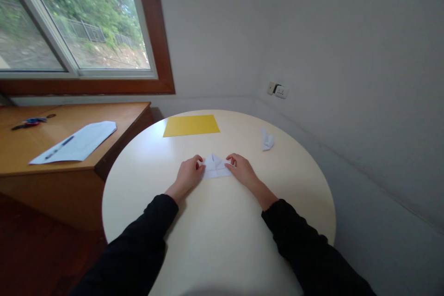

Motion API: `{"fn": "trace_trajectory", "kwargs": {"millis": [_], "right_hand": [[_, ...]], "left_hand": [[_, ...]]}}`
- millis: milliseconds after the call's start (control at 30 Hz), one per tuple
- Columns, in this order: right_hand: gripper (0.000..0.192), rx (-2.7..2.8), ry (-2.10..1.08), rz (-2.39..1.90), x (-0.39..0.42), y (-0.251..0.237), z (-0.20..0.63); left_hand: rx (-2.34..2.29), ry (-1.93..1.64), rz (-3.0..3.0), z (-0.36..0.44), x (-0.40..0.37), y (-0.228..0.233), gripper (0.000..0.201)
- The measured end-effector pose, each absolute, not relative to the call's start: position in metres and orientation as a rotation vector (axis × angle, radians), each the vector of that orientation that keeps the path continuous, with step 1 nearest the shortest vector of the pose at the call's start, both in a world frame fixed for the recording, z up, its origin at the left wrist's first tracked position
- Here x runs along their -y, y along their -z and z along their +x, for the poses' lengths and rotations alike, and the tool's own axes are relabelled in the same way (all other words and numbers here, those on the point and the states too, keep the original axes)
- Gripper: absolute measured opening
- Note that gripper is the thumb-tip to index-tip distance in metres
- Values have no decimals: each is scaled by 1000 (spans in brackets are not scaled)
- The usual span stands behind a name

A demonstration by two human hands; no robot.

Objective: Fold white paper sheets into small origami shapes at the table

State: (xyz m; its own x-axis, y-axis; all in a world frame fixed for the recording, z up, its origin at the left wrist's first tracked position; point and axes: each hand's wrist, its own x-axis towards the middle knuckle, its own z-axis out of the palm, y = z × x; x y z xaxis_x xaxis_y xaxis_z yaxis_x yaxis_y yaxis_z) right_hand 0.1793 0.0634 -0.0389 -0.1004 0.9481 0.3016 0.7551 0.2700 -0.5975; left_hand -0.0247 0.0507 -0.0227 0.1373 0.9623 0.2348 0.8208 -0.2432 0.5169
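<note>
A small folded sheet of white paper (217, 169) lies on the round cream table (222, 236), its top folded to a peak with creases below. On its left edge, my left hand (189, 173) pinches the paper between thumb and fingers. My right hand (242, 171) grips the opposite edge the same way, thumb toward the middle. Beyond my right hand rests a separate folded white paper piece (267, 140), touched by neither hand.
A yellow sheet (191, 126) lies at the table's far side. On the wooden desk (128, 115) to the left are white papers (92, 136) with a pen (59, 147) on top, and scissors (33, 122). A wall with a socket (281, 91) stands behind.
</note>
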Motion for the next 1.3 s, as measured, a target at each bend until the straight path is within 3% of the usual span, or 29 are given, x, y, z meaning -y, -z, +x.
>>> {"fn": "trace_trajectory", "kwargs": {"millis": [367,1300], "right_hand": [[12,2052,-147,-1445,-60,39,175],[26,2145,-217,-1426,-55,33,172]], "left_hand": [[-1501,-835,2611,-17,-47,26,28],[-1479,-827,2639,-11,-49,30,24]]}}
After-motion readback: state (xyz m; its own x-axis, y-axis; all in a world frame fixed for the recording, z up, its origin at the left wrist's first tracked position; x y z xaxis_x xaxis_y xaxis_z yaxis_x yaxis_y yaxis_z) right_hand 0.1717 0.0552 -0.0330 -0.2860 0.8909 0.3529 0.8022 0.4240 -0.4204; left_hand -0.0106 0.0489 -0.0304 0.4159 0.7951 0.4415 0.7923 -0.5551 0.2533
